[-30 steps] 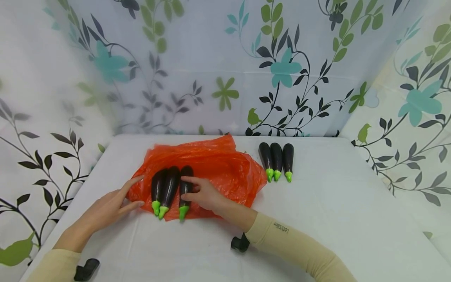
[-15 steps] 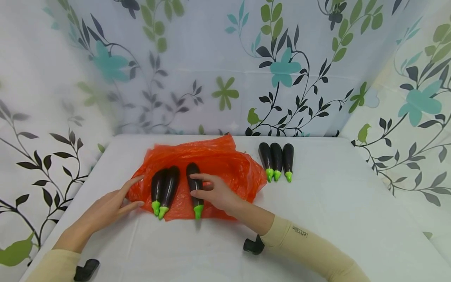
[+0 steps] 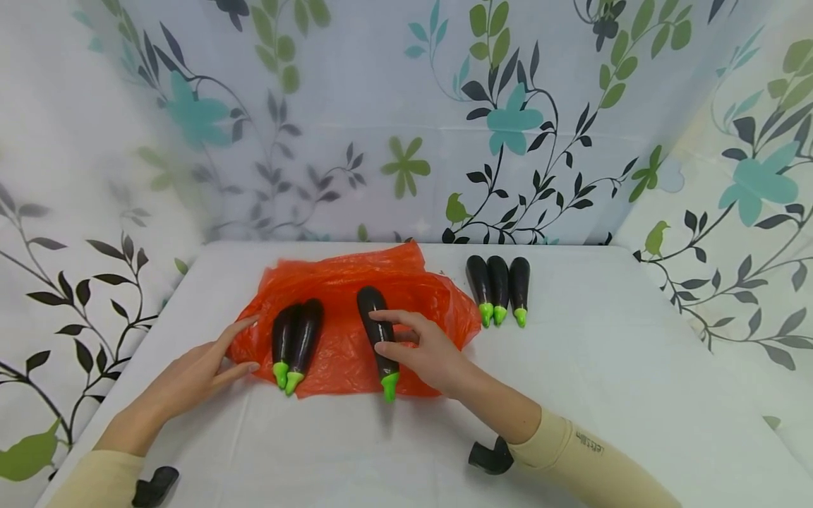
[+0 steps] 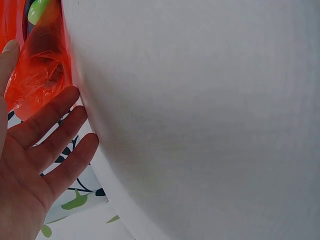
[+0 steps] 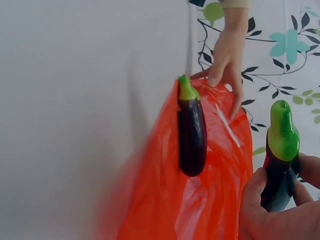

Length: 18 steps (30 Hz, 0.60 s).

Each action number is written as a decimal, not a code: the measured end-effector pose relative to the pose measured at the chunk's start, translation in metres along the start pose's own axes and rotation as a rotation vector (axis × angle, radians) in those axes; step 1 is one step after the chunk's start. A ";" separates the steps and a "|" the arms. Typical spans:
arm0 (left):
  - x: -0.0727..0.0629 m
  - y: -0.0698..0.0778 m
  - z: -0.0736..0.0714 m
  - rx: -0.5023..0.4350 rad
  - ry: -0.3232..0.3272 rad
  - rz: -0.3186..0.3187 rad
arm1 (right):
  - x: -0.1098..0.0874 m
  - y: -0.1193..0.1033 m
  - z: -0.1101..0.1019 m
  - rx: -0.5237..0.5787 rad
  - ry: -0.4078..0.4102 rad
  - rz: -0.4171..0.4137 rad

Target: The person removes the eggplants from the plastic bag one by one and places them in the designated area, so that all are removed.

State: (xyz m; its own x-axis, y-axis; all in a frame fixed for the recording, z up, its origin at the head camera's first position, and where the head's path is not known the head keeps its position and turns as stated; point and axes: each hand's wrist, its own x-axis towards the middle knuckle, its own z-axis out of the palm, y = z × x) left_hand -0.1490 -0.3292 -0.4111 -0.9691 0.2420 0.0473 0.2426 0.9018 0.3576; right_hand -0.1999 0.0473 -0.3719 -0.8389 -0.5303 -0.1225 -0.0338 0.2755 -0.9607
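Observation:
An orange plastic bag point(image 3: 406, 300) lies flat on the white table point(image 3: 603, 367). Two dark eggplants with green stems point(image 3: 295, 340) lie side by side on its left part. My right hand point(image 3: 389, 331) grips a third eggplant point(image 3: 376, 324) over the bag's middle, stem toward me. The right wrist view shows the fingers point(image 5: 255, 200) curled round that held eggplant point(image 5: 281, 160), with another eggplant point(image 5: 191, 135) on the bag point(image 5: 210, 195). My left hand point(image 3: 219, 360) lies flat with straight fingers at the bag's left edge; its palm point(image 4: 35, 160) shows beside the bag point(image 4: 35, 75).
Three more eggplants point(image 3: 499, 286) lie in a neat row on the table right of the bag. Floral curtains point(image 3: 406, 120) close off the back and both sides. The table's front and right parts are bare white cloth.
My right hand has carried the third eggplant to the right, away from the other two on the bag. The left hand has stayed in place.

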 end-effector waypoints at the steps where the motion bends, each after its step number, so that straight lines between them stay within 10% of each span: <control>1: 0.000 0.000 0.000 0.000 0.002 0.001 | -0.002 -0.001 -0.002 0.002 0.007 -0.002; 18: -0.001 0.000 0.001 -0.001 0.002 -0.006 | -0.023 0.001 -0.018 0.047 0.028 -0.041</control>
State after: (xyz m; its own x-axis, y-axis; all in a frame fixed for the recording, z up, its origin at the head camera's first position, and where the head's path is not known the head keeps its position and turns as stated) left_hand -0.1483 -0.3295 -0.4119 -0.9708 0.2355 0.0467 0.2363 0.9030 0.3588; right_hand -0.1906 0.0747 -0.3658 -0.8521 -0.5178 -0.0764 -0.0435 0.2155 -0.9755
